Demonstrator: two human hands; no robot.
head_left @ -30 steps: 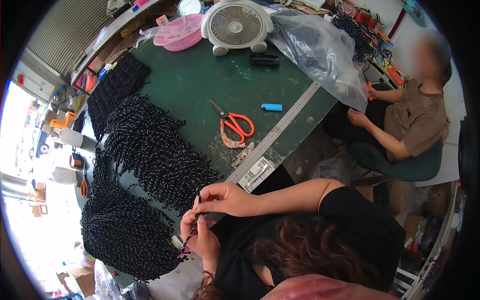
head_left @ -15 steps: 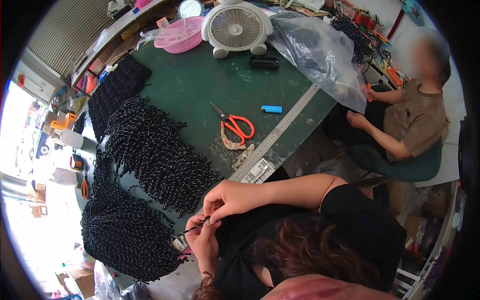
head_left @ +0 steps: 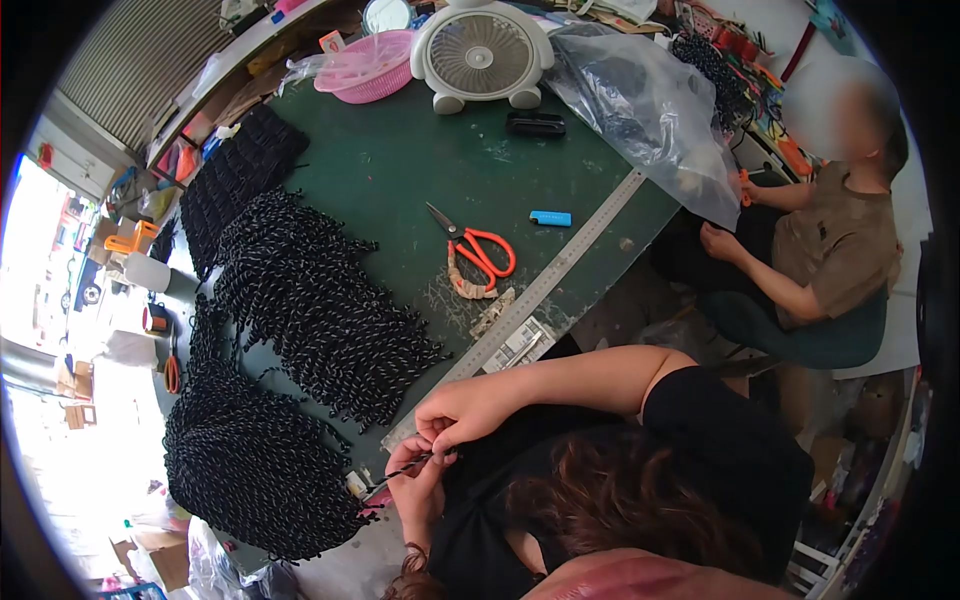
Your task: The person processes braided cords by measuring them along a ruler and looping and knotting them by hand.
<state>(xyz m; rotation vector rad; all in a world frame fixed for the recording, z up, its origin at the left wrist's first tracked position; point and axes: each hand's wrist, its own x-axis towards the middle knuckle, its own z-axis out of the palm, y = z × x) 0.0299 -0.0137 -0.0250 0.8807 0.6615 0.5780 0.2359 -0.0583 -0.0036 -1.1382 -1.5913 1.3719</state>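
A short black cord with white flecks (head_left: pixel 408 467) is pinched between my two hands at the table's near edge. My left hand (head_left: pixel 416 494) holds it from below with closed fingertips. My right hand (head_left: pixel 462 412) is above, its thumb and fingers pinched on the cord close to the left fingertips; the exact grip is partly hidden. To the left lie a large bundle of the same black flecked cords (head_left: pixel 255 465) and another pile of cords (head_left: pixel 310 300), many with knotted ends.
On the green table (head_left: pixel 400 160) are orange-handled scissors (head_left: pixel 478 252), a blue lighter (head_left: pixel 550 219), a long metal ruler (head_left: pixel 560 275), a black case (head_left: pixel 535 124), a fan (head_left: pixel 480 58) and a pink basket (head_left: pixel 365 75). A plastic bag (head_left: pixel 650 110) lies near a seated person (head_left: pixel 835 230) at right.
Both hands shift slightly right and down in the view, still pinching the cord. The table and its things shift slightly right in the view with the camera.
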